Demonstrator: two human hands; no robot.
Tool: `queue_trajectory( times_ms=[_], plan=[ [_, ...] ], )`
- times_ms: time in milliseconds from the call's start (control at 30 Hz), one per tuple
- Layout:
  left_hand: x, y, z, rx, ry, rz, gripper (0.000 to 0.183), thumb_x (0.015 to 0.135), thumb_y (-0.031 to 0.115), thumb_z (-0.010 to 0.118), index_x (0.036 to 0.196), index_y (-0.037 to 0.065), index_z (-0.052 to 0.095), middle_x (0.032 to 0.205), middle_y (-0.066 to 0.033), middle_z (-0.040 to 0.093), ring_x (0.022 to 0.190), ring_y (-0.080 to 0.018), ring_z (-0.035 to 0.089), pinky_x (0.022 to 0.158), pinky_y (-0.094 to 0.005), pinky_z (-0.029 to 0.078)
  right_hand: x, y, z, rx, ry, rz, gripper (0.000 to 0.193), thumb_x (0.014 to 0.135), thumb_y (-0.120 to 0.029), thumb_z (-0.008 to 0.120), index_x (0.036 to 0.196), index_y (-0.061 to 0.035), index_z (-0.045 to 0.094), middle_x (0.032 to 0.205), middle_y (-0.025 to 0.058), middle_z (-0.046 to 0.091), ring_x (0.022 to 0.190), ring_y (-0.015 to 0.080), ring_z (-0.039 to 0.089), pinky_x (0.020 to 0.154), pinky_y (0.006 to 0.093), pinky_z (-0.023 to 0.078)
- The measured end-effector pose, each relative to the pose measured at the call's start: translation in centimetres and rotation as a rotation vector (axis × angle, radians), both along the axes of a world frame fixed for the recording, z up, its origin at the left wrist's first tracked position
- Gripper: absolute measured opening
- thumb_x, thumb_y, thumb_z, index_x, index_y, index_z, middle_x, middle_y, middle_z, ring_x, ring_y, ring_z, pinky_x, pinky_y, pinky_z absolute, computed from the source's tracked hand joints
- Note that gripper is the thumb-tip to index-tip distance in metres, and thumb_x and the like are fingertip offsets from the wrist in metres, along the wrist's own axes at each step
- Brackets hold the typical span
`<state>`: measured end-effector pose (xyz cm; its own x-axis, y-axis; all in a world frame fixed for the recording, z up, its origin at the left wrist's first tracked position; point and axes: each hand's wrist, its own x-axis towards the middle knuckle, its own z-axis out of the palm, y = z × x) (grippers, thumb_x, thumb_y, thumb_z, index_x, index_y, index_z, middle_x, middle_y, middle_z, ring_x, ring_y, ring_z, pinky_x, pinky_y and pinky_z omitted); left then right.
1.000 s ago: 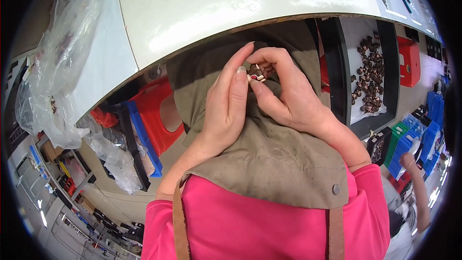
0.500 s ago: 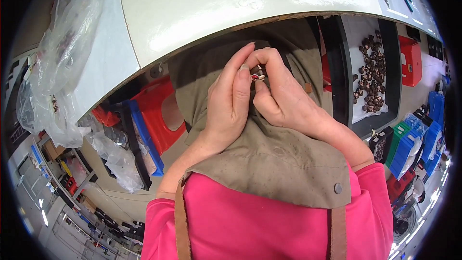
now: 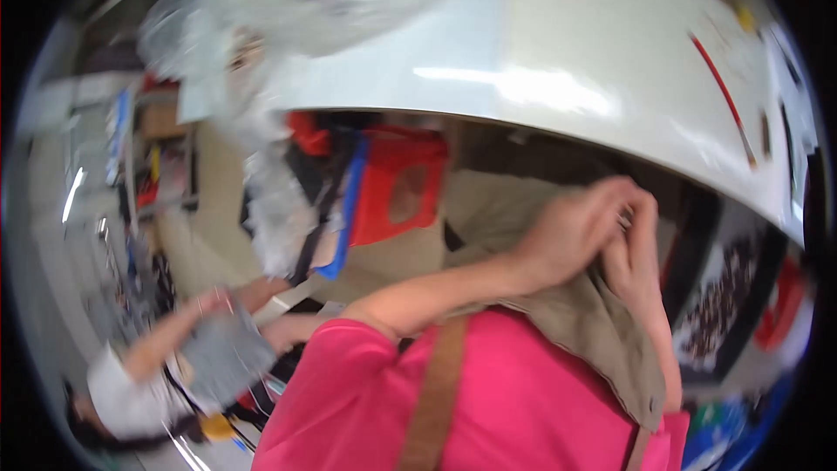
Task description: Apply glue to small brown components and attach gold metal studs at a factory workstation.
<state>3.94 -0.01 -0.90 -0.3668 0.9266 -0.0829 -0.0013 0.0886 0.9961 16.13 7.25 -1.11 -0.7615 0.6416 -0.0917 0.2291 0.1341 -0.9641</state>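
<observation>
My left hand [image 3: 562,240] and my right hand [image 3: 635,253] are together over my lap, just off the table's front edge. Their fingers are closed around a small dark-and-white piece [image 3: 625,216], mostly covered by the fingertips. Motion blur keeps me from telling its kind. A brown apron [image 3: 567,318] lies beneath my wrists. To the right, a black tray [image 3: 757,301] holds a heap of small dark brown-and-white pieces [image 3: 717,305] on a white sheet.
A glossy white table [image 3: 575,44] carries a long red-handled brush [image 3: 722,92]. Clear plastic bags [image 3: 261,113] hang over its left edge. Below are a red stool [image 3: 392,196] and a blue-edged crate [image 3: 349,209]. Another person [image 3: 131,392] works at the lower left.
The view has swung to the left, bringing another person into sight. My hands remain together around the small piece and now appear farther right in the picture.
</observation>
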Motion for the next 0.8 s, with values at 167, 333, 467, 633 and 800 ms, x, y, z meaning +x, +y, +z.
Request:
queue_trajectory(
  times_ms=[167,333,467,633,800],
  plan=[
    [0.9,-0.1,-1.0,0.023,-0.271,0.014,0.034,0.1,0.02,0.037,0.122,-0.003,0.05,0.108,-0.0117,0.063,0.098,-0.017,0.06,0.082,-0.0285,0.047,0.7,0.1,-0.7,-0.039,0.023,0.057,0.028,0.089,0.0,0.034,0.117,-0.0003,0.038,0.107,0.0119,0.046,0.097,0.0171,0.049,0.087,0.0279,0.041],
    [0.4,-0.7,-1.5,-0.034,-0.585,0.009,0.037,0.101,0.024,0.034,0.118,-0.003,0.052,0.105,-0.01,0.062,0.096,-0.0153,0.058,0.084,-0.0274,0.045,0.0,-0.1,-0.5,-0.235,0.012,0.053,0.023,0.091,-0.003,0.034,0.114,-0.001,0.039,0.1,0.0088,0.047,0.087,0.0135,0.048,0.081,0.0261,0.041],
    [0.5,-0.4,-0.2,0.022,-0.177,-0.054,0.036,0.1,0.024,0.034,0.117,-0.002,0.053,0.104,-0.009,0.061,0.093,-0.0149,0.057,0.083,-0.0276,0.046,1.5,0.4,0.5,-0.423,-0.021,-0.082,0.021,0.093,-0.01,0.039,0.112,-0.0015,0.041,0.096,0.0064,0.047,0.087,0.0136,0.048,0.079,0.0258,0.042],
    [0.1,-0.5,0.4,0.033,-0.123,0.087,0.023,0.095,0.012,0.039,0.106,0.0,0.055,0.091,-0.0112,0.062,0.082,-0.0186,0.062,0.073,-0.031,0.05,-1.9,1.3,2.4,-0.036,-0.218,-0.029,0.027,0.093,-0.02,0.046,0.106,0.002,0.056,0.096,0.0136,0.061,0.09,0.0186,0.058,0.08,0.029,0.045],
    [-0.1,-0.7,-0.2,-0.008,-0.051,0.084,0.03,0.1,0.017,0.036,0.118,0.001,0.054,0.094,-0.0107,0.063,0.084,-0.0167,0.061,0.075,-0.0284,0.048,-1.4,2.5,1.2,-0.054,-0.156,0.081,0.039,0.099,-0.031,0.04,0.098,0.0043,0.056,0.082,0.0091,0.058,0.073,0.0158,0.053,0.069,0.0288,0.045]
  ],
)
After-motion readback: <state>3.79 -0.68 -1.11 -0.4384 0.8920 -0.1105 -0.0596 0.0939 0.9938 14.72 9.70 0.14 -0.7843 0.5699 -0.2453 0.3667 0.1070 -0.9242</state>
